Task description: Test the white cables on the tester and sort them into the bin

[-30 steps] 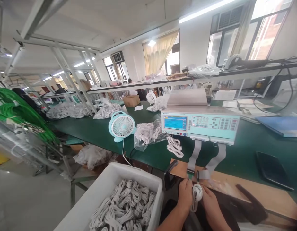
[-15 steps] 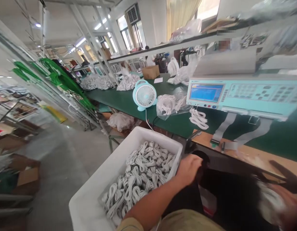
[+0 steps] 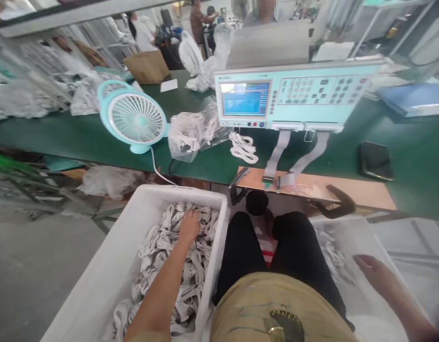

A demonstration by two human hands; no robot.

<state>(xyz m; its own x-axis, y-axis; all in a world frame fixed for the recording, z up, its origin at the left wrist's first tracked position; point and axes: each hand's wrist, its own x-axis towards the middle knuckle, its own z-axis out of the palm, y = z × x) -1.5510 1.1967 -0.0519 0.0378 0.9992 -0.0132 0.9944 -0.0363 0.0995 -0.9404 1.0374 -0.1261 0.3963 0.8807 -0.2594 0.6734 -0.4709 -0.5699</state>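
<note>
My left hand [image 3: 189, 226] reaches down into a white bin [image 3: 108, 266] on my left, fingers resting on the heap of coiled white cables [image 3: 176, 266]; whether it grips one I cannot tell. My right hand [image 3: 374, 270] hovers flat and empty over a second white bin [image 3: 368, 304] on my right, which holds a few white cable coils [image 3: 331, 254]. Ahead on the green bench stands a pale blue tester [image 3: 294, 97] with a lit screen. Two grey ribbon leads [image 3: 276, 159] run from it to a wooden board [image 3: 347, 190].
A pale blue desk fan [image 3: 135, 116] and a clear bag of white cables [image 3: 191, 133] stand left of the tester, with a loose coil [image 3: 244, 148] beside them. A black phone [image 3: 375, 160] lies to the right. Other people work at the far benches.
My view has tipped down toward my lap. My left hand moved from the bin's edge into the cable heap. My right hand swung out over the right bin and is empty.
</note>
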